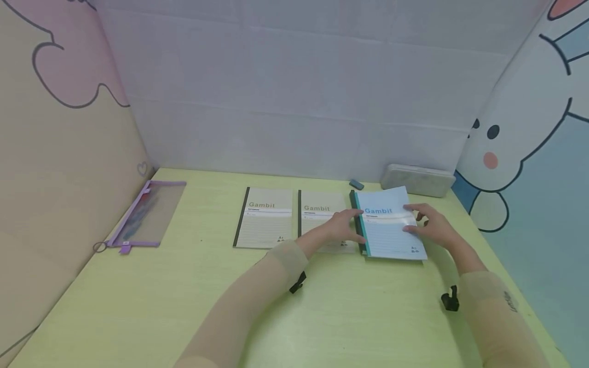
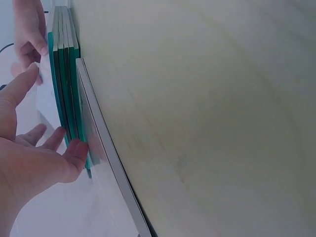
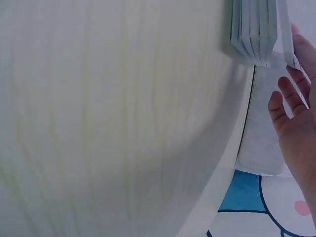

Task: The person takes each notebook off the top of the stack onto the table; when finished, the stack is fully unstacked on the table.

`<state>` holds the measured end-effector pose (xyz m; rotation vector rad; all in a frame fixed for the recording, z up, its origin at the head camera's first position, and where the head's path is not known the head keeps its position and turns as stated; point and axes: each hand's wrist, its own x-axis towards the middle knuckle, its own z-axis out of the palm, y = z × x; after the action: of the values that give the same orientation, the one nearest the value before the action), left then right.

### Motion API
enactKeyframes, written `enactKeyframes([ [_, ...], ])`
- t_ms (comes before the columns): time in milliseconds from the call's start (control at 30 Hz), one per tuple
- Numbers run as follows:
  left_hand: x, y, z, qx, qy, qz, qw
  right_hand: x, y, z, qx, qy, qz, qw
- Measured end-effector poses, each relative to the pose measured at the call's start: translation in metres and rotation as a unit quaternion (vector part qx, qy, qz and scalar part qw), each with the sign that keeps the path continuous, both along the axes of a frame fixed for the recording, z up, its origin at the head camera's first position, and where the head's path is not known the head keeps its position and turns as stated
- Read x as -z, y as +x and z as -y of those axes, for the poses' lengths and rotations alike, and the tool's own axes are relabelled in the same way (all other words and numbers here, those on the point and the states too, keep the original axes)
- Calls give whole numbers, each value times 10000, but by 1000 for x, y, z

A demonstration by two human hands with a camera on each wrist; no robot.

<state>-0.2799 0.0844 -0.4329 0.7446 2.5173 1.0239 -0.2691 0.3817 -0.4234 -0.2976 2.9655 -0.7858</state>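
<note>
At the right of the table lies a stack of notebooks (image 2: 64, 94), several teal-spined ones one on another. The top notebook (image 1: 391, 237) has a white cover marked "Gambit"; its right side is raised off the stack in the right wrist view. My right hand (image 1: 430, 225) pinches that right edge between thumb and fingers. At the spine side is my left hand (image 1: 342, 225), fingers spread, fingertips right at the spines; in the left wrist view the left hand (image 2: 29, 158) shows the same. Beneath its forearm lies a dark-spined notebook (image 1: 317, 199).
Another dark-spined notebook (image 1: 264, 230) lies left of the middle one. A clear zip pouch with purple edging (image 1: 161, 212) rests at the far left. Behind the stack are a grey case (image 1: 416, 179) and a small dark eraser-like block (image 1: 356, 184). Walls border the table.
</note>
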Motion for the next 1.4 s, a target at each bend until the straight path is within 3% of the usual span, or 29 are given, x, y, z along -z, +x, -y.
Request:
enactKeyframes([
  [133,0,2,0,-11,24,49,10000,-3,3,2,167,-558,261,9980],
  [267,2,3,1,-56,-135,-83,9999,-8,5,3,472,-1149,674,9900],
  [433,3,3,1,-139,-123,-82,9998,-15,9,4,570,-1558,642,9841],
  [633,3,1,2,-221,280,-95,9993,-27,11,9,593,-1572,631,9838],
  [933,2,-1,2,-578,853,-220,9944,-44,9,17,426,-1661,519,9838],
  [1167,-7,0,8,-799,1223,-261,9889,-60,8,28,432,-1573,582,9849],
  [1400,-24,1,18,-838,1424,-355,9856,-73,6,37,391,-1578,516,9853],
])
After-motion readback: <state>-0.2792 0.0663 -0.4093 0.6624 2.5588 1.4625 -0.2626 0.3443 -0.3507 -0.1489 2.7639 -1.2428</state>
